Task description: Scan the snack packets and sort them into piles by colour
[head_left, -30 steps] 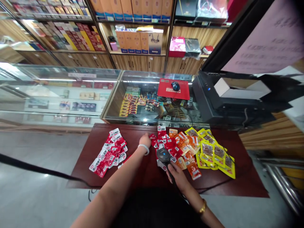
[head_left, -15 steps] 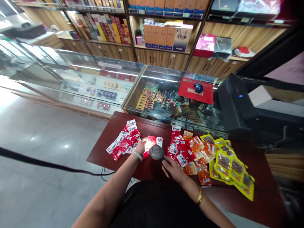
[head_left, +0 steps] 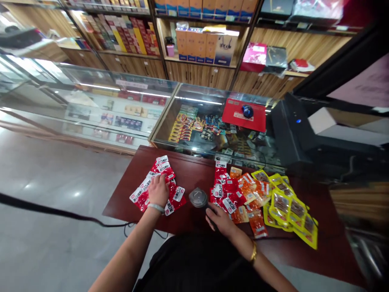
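Note:
My left hand (head_left: 158, 189) lies flat with fingers spread on a pile of red snack packets (head_left: 153, 184) at the left of a dark red table (head_left: 188, 172). My right hand (head_left: 219, 218) grips the handle of a black barcode scanner (head_left: 198, 198) whose round head points up between the two piles. To the right lie more red packets (head_left: 223, 190), orange packets (head_left: 251, 194) and yellow packets (head_left: 288, 205).
A glass display counter (head_left: 194, 121) stands behind the table, with a red mat and mouse (head_left: 246, 111) on top. A black printer (head_left: 300, 129) sits at the right. Shelves of boxes line the back wall. A black cable (head_left: 60, 213) crosses the floor at the left.
My left hand picked a red packet from the right pile, held it over the scanner, then carried it left onto the left pile. The view swung left.

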The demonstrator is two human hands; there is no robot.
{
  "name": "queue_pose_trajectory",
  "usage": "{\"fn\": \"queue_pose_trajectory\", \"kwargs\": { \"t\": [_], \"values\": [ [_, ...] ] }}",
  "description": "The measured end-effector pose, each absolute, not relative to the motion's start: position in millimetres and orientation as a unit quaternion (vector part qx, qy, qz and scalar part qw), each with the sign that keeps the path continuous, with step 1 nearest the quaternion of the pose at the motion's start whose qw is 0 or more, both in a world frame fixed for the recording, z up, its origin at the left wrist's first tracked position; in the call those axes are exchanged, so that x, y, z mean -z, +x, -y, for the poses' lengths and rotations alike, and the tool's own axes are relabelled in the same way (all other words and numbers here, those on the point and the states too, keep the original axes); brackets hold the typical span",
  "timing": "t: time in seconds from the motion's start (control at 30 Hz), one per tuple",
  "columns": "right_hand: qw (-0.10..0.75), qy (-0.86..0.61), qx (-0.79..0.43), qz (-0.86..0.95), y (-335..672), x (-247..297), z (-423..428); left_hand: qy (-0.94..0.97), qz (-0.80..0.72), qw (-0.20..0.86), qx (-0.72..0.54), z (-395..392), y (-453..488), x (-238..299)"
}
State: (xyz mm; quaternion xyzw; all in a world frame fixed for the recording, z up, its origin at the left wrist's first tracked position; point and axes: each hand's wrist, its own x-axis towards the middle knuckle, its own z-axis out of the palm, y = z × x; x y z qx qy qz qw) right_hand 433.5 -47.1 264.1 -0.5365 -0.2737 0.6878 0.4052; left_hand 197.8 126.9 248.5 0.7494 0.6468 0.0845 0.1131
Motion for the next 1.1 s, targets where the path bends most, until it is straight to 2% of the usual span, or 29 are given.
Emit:
{"fn": "queue_pose_trajectory", "kwargs": {
  "t": [0.07, 0.17, 0.3, 0.57, 0.67, 0.8, 1.1],
  "values": [
    [0.421, -0.545, -0.678, 0.256, 439, -266, 51, 0.777, -0.611, 0.11, -0.1, -131, 224, -244],
    [0.439, -0.554, -0.668, 0.233, 449, -269, 60, 0.808, -0.544, 0.21, -0.081, -137, 284, -226],
    [0.463, -0.569, -0.649, 0.201, 462, -266, 73, 0.789, -0.533, 0.304, -0.022, -147, 372, -203],
    [0.49, -0.588, -0.622, 0.167, 475, -252, 97, 0.783, -0.579, 0.221, 0.055, -163, 471, -198],
    [0.495, -0.592, -0.614, 0.162, 476, -249, 100, 0.792, -0.558, 0.233, 0.082, -171, 471, -196],
    [0.503, -0.584, -0.619, 0.152, 478, -249, 98, 0.743, -0.532, 0.404, 0.052, -180, 439, -190],
    [0.49, -0.569, -0.63, 0.199, 467, -258, 73, 0.537, -0.559, 0.605, -0.18, -150, 347, -182]
  ]
}}
